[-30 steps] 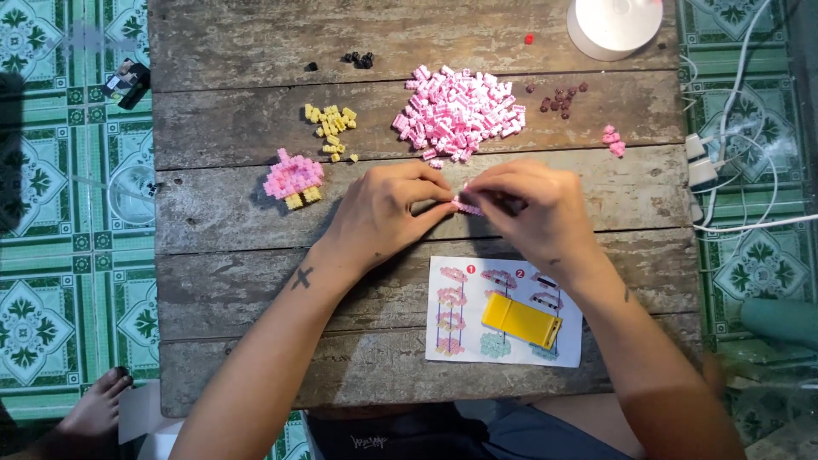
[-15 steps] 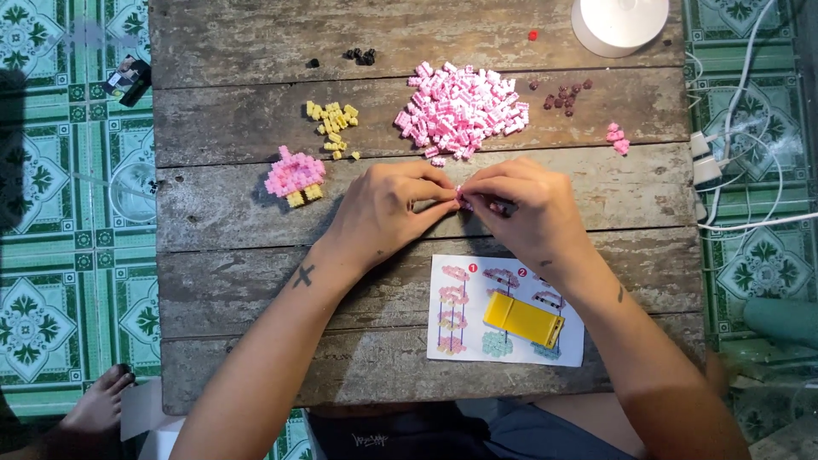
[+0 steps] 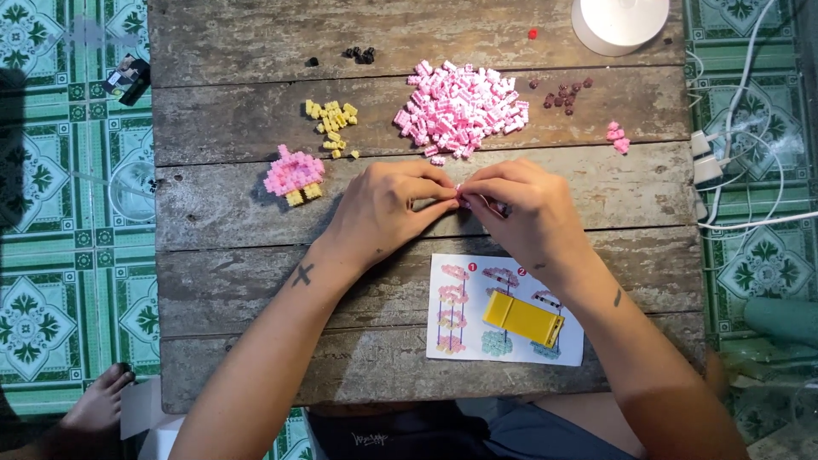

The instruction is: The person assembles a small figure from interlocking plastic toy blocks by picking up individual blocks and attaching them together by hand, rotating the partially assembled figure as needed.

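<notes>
Tiny pink-and-white plastic brick piece (image 3: 461, 194), barely visible, sat pinched right between the fingertips of both hands, just over the middle plank of the weathered grey wooden table (image 3: 221, 281). Looked pale pink with a bit of white, too small and too covered by fingers to make out the shape, tbh. Left hand (image 3: 383, 213) closed thumb and forefinger on it from the left side, knuckles up. Right hand (image 3: 520, 213) pinched it from the other side, fingertips meeting the left ones. Hovered just below the big heap of loose pink and white bricks (image 3: 460, 111), near but not touching it.

Also spotted on the table: small scatter of yellow bricks (image 3: 334, 126) left of the heap, finished little pink mushroom-shaped build on a yellow base (image 3: 294, 175) further left, a few dark brown bits (image 3: 562, 94) and a couple of stray pink bricks (image 3: 617, 136) on the right. Printed instruction sheet (image 3: 460, 307) lay flat by the near edge under the right wrist, with a yellow rectangular tool (image 3: 523, 319) resting on it at a slant. White round lamp base (image 3: 619, 21) up in the far corner.
</notes>
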